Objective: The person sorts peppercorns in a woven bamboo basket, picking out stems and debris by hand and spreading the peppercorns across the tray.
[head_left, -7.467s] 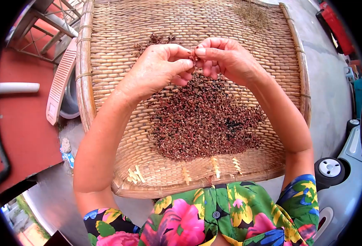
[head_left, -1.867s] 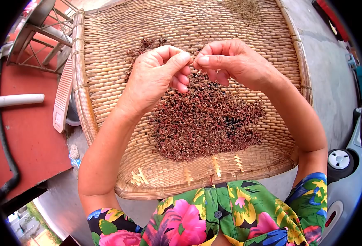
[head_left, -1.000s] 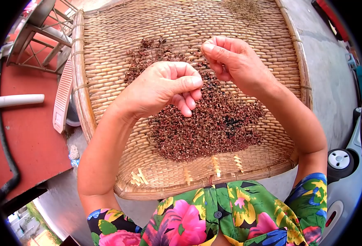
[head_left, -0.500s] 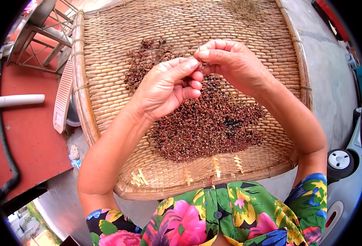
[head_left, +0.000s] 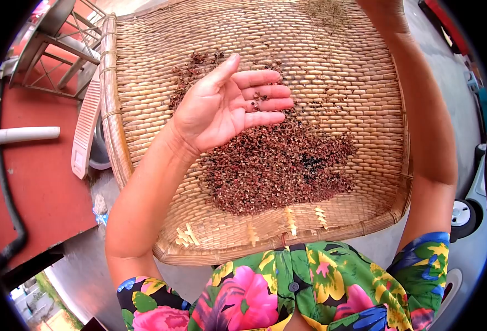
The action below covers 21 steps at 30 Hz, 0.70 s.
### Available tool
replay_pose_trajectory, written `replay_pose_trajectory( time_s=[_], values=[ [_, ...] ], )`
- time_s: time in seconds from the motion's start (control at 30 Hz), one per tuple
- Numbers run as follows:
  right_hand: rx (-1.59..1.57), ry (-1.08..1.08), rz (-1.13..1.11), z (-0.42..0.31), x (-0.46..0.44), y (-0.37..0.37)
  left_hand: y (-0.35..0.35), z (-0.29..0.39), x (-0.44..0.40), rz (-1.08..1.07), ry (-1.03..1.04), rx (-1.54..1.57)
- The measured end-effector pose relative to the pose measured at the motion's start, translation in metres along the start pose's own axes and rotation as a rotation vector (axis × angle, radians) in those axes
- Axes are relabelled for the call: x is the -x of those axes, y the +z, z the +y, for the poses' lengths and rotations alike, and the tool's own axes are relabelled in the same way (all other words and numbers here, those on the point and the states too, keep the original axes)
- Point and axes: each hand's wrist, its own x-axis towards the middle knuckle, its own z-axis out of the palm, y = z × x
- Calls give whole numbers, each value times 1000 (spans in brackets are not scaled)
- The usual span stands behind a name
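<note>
My left hand (head_left: 232, 105) is held palm up above a woven tray, its fingers stretched out. A few small reddish-brown peppercorns (head_left: 256, 103) lie loose on those fingers. Below spreads a heap of dried red-brown peppercorns (head_left: 276, 171) with black seeds among them, looking like Sichuan pepper. My right hand (head_left: 384, 14) is at the top right, near the tray's far corner. Its fingers are beyond the picture's edge, so what it holds is hidden. Close by that hand is a small pile of thin brownish stems (head_left: 327, 14).
The tray's bound rim (head_left: 111, 94) runs along its left side. Left of it stand a metal-framed stool (head_left: 50, 55) and a ridged pinkish plastic piece (head_left: 84, 132). A white pipe (head_left: 22, 136) lies on a red surface. A grey wheeled object (head_left: 464, 215) is at the right.
My hands were together, fingertips pinching over the tray. Now my left hand has opened palm up, and my right hand has moved away to the far right corner.
</note>
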Motion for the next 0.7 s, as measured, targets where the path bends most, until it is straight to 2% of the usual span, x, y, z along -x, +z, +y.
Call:
replay_pose_trajectory(
  time_s=[0.03,0.07,0.13,0.2,0.27,0.33,0.4,0.47,0.5,0.53,0.6,0.63,0.67,0.7],
  values=[
    [208,62,-93,4,-11,-12,2,3,1,-17,-9,23],
    [209,58,-93,9,-12,-17,3,5,2,-32,-15,45],
    [723,214,-300,22,-13,-23,8,5,4,-28,-11,61],
    [713,62,-375,93,13,-24,9,6,6,-21,-11,85],
    [530,259,-508,21,22,-9,10,6,7,12,-2,67],
    [163,458,-636,-15,35,6,9,10,9,14,-13,12],
    [101,260,-676,-38,53,19,8,14,14,12,-30,-40],
    [66,279,-764,-43,71,31,4,24,27,33,-153,-846],
    [61,279,-744,-43,73,36,3,28,29,207,-42,-1137],
    [59,283,-751,-40,76,39,-1,30,27,296,149,-1210],
    [139,301,-810,-33,79,46,-4,42,28,467,232,-952],
    [129,302,-786,-24,89,51,-5,48,32,479,323,-888],
    [158,278,-798,-19,95,57,7,52,31,484,322,-885],
    [149,301,-811,-17,101,62,22,54,28,595,356,-765]
  ],
)
